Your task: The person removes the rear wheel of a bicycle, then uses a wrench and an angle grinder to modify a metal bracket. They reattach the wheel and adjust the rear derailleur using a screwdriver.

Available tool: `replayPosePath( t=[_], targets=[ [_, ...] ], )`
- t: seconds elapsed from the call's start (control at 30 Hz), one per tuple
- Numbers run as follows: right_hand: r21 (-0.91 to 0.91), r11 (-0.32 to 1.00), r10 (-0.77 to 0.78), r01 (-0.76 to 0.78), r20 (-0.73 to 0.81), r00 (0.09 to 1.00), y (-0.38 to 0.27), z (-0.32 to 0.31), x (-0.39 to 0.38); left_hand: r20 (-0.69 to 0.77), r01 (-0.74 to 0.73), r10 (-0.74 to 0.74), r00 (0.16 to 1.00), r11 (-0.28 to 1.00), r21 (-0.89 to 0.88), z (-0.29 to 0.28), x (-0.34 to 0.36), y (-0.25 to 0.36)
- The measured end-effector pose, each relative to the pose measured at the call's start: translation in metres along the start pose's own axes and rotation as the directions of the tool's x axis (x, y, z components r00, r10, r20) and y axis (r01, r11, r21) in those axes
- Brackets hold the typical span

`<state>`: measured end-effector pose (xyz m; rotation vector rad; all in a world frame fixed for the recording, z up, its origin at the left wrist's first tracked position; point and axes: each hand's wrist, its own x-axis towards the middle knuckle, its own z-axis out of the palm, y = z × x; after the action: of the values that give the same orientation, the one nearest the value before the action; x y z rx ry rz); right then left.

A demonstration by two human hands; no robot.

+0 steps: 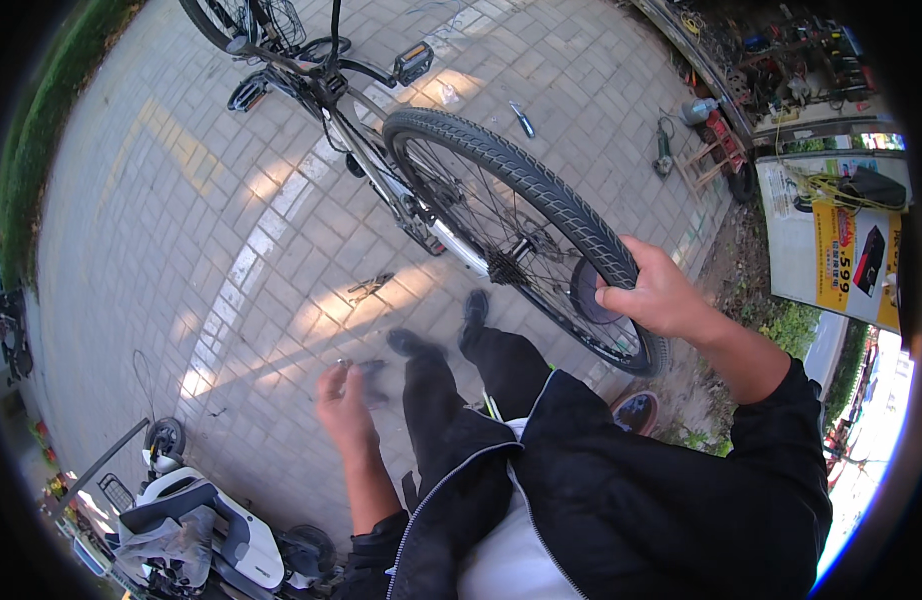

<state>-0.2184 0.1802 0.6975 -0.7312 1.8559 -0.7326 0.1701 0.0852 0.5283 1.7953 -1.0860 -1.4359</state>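
- One view only, from my head looking down: my right hand (661, 295) has its fingers closed over the top of the rear tyre (541, 190) of an upturned bicycle (361, 110), just above the spokes.
- My left hand (343, 400) hangs free, well left of the wheel; it is blurred, with something small and dark by the fingertips, and I cannot tell whether the fingers pinch it or are loose.
- Risk, as I judge it: the wheel could turn under my grip and draw my fingers toward the spokes and the sprocket cluster (501, 265) just below and left of them.
- The bicycle rests on handlebars and saddle, so a hard pull from my right fingers might tip the frame onto my shoes (441, 330) beneath.
- A small tool (371, 286) lies on the brick paving (181, 200), above my left fingers; I could step on it.
- Tyre: black rubber, ribbed tread, a thin round hoop. Spokes: thin bright wire. Frame: smooth painted tubes.
- Paving: rough grey blocks with pale painted stripes.
- My jacket sleeve (771, 440) is dark, slick cloth and could snag.
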Motion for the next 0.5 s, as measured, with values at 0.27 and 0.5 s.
replayPosePath(
  t=[0.27,0.5],
  targets=[
    [-0.082,0.996,-0.046,0.041,-0.052,0.998,0.018,0.040,0.038,-0.018,0.023,-0.024,1.000,0.999,-0.049,-0.015,-0.011,0.000],
    [-0.008,0.993,-0.120,0.120,-0.043,0.992,0.015,0.077,0.076,-0.042,0.040,-0.045,0.998,0.993,-0.107,-0.038,-0.012,-0.024]
  ],
)
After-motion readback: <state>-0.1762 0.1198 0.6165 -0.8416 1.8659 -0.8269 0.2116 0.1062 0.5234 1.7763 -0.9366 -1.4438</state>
